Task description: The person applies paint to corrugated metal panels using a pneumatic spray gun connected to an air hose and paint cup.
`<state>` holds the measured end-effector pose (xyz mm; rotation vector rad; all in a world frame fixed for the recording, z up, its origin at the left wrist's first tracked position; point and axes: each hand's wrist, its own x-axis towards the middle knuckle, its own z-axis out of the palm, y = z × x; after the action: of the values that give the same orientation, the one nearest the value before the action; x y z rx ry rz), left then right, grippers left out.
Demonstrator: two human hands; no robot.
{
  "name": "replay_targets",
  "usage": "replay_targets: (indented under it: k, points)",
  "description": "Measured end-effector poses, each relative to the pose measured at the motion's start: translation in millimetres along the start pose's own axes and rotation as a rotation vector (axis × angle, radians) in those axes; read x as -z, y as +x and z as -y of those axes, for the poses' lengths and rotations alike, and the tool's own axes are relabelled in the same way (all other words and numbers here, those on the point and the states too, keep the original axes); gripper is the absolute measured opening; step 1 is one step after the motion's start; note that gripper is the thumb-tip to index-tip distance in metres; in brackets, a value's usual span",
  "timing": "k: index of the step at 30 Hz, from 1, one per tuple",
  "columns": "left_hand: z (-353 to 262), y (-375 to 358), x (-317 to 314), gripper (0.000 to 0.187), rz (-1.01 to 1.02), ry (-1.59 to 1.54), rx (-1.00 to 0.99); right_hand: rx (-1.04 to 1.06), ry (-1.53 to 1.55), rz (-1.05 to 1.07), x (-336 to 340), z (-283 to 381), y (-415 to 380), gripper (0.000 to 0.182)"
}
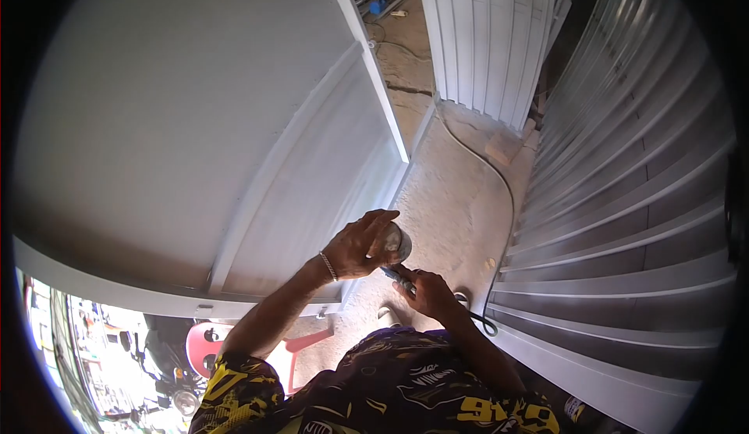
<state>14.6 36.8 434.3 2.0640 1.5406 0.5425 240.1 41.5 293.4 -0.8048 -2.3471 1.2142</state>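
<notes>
pale, dusty ground (456, 200) runs as a narrow strip between painted metal panels, bright in the middle and shadowed at its far end. low over its near part, my left hand (360, 245) is curled over a round, pale cup (398, 243), fingers bent and closed on its side. just below, my right hand (431, 293) is wrapped in a fist around the blue-grey handle (400, 279) of the same tool, near the front of my shirt (413, 371). the handle's long axis slants, its upper end toward my left and the cup, its lower end running into my right fist. the cup sits at the far end of the tool, its flat end turned to my right; i cannot tell where any nozzle points.

a bracelet (328, 266) rings my left wrist. beside my right forearm a dark loop of hose (490, 327) bends, and the line runs away along the strip's right side. to my left, the big smooth panel (172, 122) comes close to my left hand; to my right, past open ground, the ribbed panel (640, 192) stands further off. farther ahead, another ribbed panel (491, 44) narrows the way, a block (503, 150) near its foot. a red chair (202, 350) is near my left elbow.
</notes>
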Motion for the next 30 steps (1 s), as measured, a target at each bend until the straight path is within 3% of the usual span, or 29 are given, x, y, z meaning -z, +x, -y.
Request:
replay_targets:
  k: [7, 9, 11, 13, 14, 15, 16, 17, 19, 22, 24, 25, 30]
  points:
    - [-22.3, 4.4, -32.7, 0.08, -0.369, 0.496, 0.158, 0.037, 0.068, -0.175, 5.9, 26.4, 16.6, 0.035]
    - [-30.9, 2.9, -30.5, 0.084, -0.545, 0.44, 0.22, -0.018, 0.048, -0.225, 4.4, 28.4, 27.1, 0.031]
    - [-30.9, -7.0, -37.7, 0.083, -0.775, 0.215, 0.327, 0.052, 0.142, -0.387, 0.4, 27.0, 40.8, 0.033]
    - [-8.5, -9.6, -69.7, 0.075, -0.964, 0.05, 0.42, -0.05, 0.172, -0.34, 19.9, 35.9, 51.3, 0.04]
    - [3.6, -13.6, -92.5, 0.077, -0.916, -0.209, 0.492, -0.033, 0.163, -0.37, 21.9, 39.3, 58.9, 0.04]
    - [22.1, -18.0, -116.0, 0.083, -0.712, -0.549, 0.568, -0.015, 0.151, -0.397, 23.3, 41.0, 65.5, 0.04]
    - [27.9, -18.0, -128.9, 0.086, -0.466, -1.11, 0.613, -0.149, 0.134, -0.341, 24.0, 38.5, 72.2, 0.038]
    - [25.9, -19.1, -139.8, 0.082, -0.371, -1.301, 0.615, -0.239, 0.176, -0.3, 32.0, 54.8, 75.5, 0.039]
    - [15.0, -19.3, -157.4, 0.074, -0.379, -1.437, 0.509, -0.171, 0.104, -0.374, 24.6, 50.8, 86.0, 0.041]
    - [7.8, -11.0, -161.3, 0.07, -0.498, -1.601, 0.525, -0.185, -0.041, -0.361, 20.7, 50.4, 91.0, 0.047]
    - [8.0, -15.7, -158.5, 0.065, -0.475, -1.274, 0.507, -0.178, -0.114, -0.366, 14.4, 45.5, 89.0, 0.05]
    - [16.4, -14.2, -170.0, 0.061, -0.477, -1.35, 0.497, -0.172, -0.149, -0.372, 12.3, 44.9, 90.3, 0.052]
    - [24.5, -14.3, -193.2, 0.059, -0.582, -1.547, 0.554, -0.284, -0.255, -0.181, 12.4, 40.6, 89.2, 0.055]
